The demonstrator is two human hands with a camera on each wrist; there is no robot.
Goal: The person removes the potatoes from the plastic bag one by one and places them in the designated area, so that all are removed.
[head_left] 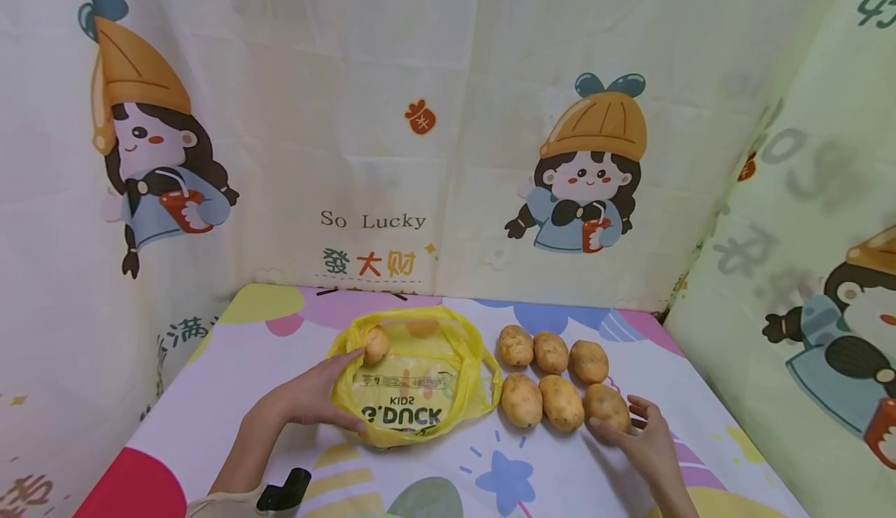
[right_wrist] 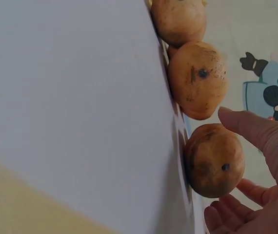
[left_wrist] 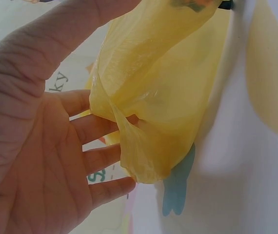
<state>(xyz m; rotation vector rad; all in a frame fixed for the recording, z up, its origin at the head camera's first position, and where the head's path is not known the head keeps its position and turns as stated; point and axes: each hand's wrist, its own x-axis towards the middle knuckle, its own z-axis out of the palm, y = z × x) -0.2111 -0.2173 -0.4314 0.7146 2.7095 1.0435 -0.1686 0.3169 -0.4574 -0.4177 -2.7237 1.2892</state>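
A yellow plastic bag (head_left: 420,432) with "G.DUCK KIDS" print lies on the table, its mouth spread wide. One potato (head_left: 376,344) is inside at the bag's left. My left hand (head_left: 308,397) rests against the bag's left rim, thumb at the near side; in the left wrist view its fingers extend, spread, along the yellow plastic (left_wrist: 163,97). To the right of the bag, several potatoes stand in two rows. Around the nearest right potato (head_left: 606,407) is my right hand (head_left: 647,440), thumb on one side and loosely bent fingers on the other; no firm grip shows.
The other loose potatoes (head_left: 551,352) sit close together beside the bag's right rim. A patterned cloth (head_left: 560,487) covers the table. Printed curtains (head_left: 462,191) hang behind and at both sides. A black device (head_left: 285,490) is worn at my left wrist.
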